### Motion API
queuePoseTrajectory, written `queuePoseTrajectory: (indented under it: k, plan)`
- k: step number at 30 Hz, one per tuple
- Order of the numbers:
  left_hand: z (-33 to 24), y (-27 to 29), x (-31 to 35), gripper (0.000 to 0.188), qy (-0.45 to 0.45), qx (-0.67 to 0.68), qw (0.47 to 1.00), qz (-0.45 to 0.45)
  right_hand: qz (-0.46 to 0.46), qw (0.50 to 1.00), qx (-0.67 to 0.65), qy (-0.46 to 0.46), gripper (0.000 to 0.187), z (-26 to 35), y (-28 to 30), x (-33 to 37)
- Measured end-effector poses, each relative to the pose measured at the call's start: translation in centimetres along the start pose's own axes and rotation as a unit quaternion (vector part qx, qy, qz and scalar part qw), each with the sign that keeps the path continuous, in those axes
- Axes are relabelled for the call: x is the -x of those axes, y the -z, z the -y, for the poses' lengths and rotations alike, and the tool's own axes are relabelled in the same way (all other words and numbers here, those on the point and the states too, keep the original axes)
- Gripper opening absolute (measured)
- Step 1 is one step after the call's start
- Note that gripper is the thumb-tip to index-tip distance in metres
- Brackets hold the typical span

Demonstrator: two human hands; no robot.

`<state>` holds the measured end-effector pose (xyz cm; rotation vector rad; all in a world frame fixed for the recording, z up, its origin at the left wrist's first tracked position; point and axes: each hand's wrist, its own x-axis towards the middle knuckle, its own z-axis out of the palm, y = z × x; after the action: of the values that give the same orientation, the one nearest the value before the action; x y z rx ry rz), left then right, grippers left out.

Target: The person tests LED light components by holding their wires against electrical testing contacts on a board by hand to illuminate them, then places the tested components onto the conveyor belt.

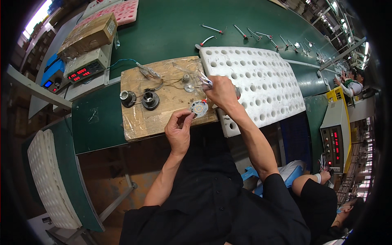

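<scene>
Two sockets (150, 101) on taped cardboard (157, 122), holed foam tray (258, 94) beside, left grip (179, 130) pinching LED board (199, 108), right grip (223, 93) unclear

The left forearm (165, 179) rises from the near side of the brown board (151, 120), bare and slanting inward to a nearly straight wrist. The left grip (178, 132) sits at the board's near edge, thumb and forefinger drawn together in a pinch toward its right side. The bare right forearm (255, 141) reaches in from right of the board, and the right grip (223, 93) hangs over its right edge, back upward, fingers curled in and partly hidden.
</scene>
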<state>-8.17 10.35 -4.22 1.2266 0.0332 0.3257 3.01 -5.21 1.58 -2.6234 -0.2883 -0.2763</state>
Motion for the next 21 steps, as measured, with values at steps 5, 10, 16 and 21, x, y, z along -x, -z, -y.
queuePoseTrajectory:
  k: [5, 10, 16, 21]
  plan:
    - [-0.7, 0.0, 0.4, 0.013, -0.078, -0.120, 0.989, 0.030, 0.005, 0.999, 0.043, -0.015, 0.013, 0.5, -0.8, -0.3]
    - [-0.7, 0.2, 0.2, 0.017, -0.053, -0.080, 0.995, 0.015, 0.081, 0.994, 0.045, -0.054, 0.016, 0.4, -0.5, -0.9]
    - [-0.8, 0.3, -0.2, 0.015, -0.020, -0.042, 0.999, 0.024, 0.109, 0.991, 0.041, -0.059, 0.018, 0.8, -0.2, -1.9]
    - [-0.6, 0.3, -0.4, 0.017, 0.001, -0.026, 1.000, 0.007, 0.114, 0.991, 0.060, -0.038, 0.017, 1.2, -0.7, -2.3]
